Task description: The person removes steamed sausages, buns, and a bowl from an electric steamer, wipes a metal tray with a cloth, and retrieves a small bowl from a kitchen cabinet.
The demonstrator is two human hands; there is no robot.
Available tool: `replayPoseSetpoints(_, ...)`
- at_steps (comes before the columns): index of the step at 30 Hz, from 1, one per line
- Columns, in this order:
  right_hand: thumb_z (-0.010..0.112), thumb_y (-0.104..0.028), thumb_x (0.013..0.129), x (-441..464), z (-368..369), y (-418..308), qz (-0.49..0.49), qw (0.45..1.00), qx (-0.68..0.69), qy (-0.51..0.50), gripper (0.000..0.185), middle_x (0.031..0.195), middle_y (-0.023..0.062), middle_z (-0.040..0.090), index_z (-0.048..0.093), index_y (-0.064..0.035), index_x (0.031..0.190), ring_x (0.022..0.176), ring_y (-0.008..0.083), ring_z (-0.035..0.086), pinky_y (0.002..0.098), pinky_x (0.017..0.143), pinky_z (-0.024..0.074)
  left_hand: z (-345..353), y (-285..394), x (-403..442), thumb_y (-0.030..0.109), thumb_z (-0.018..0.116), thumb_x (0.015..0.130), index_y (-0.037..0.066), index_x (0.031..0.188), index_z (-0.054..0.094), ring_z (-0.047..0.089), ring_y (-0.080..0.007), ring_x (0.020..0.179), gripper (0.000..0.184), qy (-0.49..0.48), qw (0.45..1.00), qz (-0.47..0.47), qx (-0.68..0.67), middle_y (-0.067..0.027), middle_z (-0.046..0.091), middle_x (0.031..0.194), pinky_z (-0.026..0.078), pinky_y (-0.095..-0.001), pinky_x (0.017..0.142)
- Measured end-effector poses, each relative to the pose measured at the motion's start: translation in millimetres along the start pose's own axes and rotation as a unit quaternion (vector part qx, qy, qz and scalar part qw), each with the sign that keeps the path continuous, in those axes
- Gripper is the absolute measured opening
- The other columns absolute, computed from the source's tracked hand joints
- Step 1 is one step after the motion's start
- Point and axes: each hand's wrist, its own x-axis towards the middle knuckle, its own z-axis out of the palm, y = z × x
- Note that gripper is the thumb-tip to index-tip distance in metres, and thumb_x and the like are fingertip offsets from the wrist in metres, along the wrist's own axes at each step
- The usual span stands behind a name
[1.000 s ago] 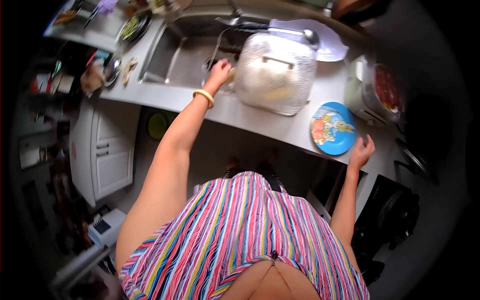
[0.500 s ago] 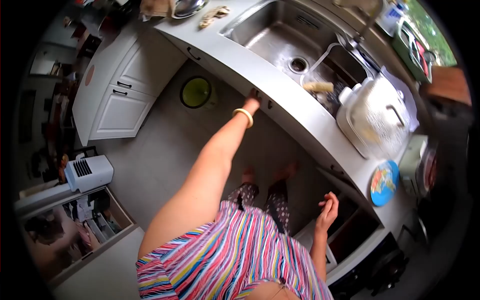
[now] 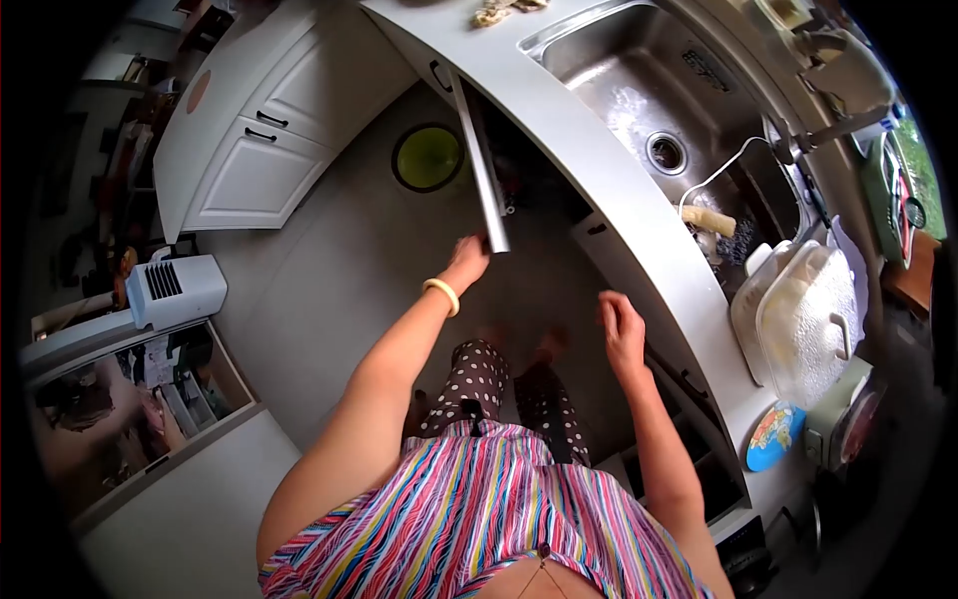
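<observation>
My left hand (image 3: 469, 262), with a pale bangle at the wrist, is closed at the outer edge of a cabinet door (image 3: 479, 165) that stands swung out below the sink. Its fingertips are hidden behind the door's end. My right hand (image 3: 623, 329) hangs in the air beside the counter front, fingers loosely curled and somewhat apart, with nothing in them. Nearest to it is a second cabinet door (image 3: 624, 262), still against the counter. Between the two doors the cabinet inside is dark, and its contents are hard to make out.
The steel sink (image 3: 609, 90) holds a yellowish roll (image 3: 710, 221) near its right basin. A clear-lidded container (image 3: 806, 314), a blue plate (image 3: 775, 436) and a green appliance (image 3: 840, 414) stand on the counter (image 3: 649, 210). A green bin (image 3: 428, 158) is on the floor, left of the door.
The left cabinet door has swung out with my left hand, which moved from the counter front down and left. My right hand has risen slightly. The view has shifted left.
</observation>
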Motion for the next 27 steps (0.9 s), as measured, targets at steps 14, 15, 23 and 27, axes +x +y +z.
replayPoseSetpoints(14,0.056,-0.016,0.081,215.1,273.8,81.7,0.044,0.993,-0.107,-0.014,0.014,0.088,0.0116,0.064,0.061,-0.01,0.093,0.084,0.0298,0.061,0.0369,0.072,0.0485,-74.1,-116.7,-3.4,0.001,0.051,0.076,0.002,0.098,0.059,0.055,-0.0401,0.089,0.023,-0.065,0.992,0.069,-0.078,-0.0206,0.058,0.095,0.046,-0.0431,0.074)
replayPoseSetpoints(15,0.056,-0.016,0.081,224.7,289.7,79.7,0.041,0.992,-0.122,-0.003,0.015,0.089,0.0113,0.064,0.061,-0.0107,0.093,0.085,0.0295,0.061,0.0372,0.073,0.0485,-77.4,-121.2,-4.0,-0.001,0.051,0.075,0.001,0.097,0.058,0.054,-0.0406,0.087,0.023,-0.058,0.992,0.083,-0.069,-0.0202,0.057,0.095,0.046,-0.0431,0.073)
replayPoseSetpoints(23,0.056,-0.012,0.078,253.9,321.4,101.0,0.041,0.989,-0.137,0.029,0.016,0.086,0.0119,0.063,0.06,-0.0108,0.093,0.083,0.031,0.061,0.0376,0.07,0.0483,-111.3,-144.6,3.3,-0.005,0.048,0.074,0.0,0.094,0.055,0.053,-0.0405,0.083,0.022,-0.081,0.988,0.1,-0.088,-0.0191,0.054,0.089,0.044,-0.0436,0.069)
replayPoseSetpoints(27,0.056,-0.01,0.077,228.1,317.2,110.4,0.071,0.987,-0.145,0.012,0.014,0.085,0.0116,0.063,0.059,-0.0092,0.091,0.083,0.0311,0.06,0.0371,0.07,0.0483,-121.9,-167.6,8.5,-0.007,0.047,0.073,0.0,0.096,0.056,0.052,-0.0405,0.082,0.025,-0.091,0.986,0.124,-0.069,-0.0188,0.053,0.09,0.045,-0.0433,0.069)
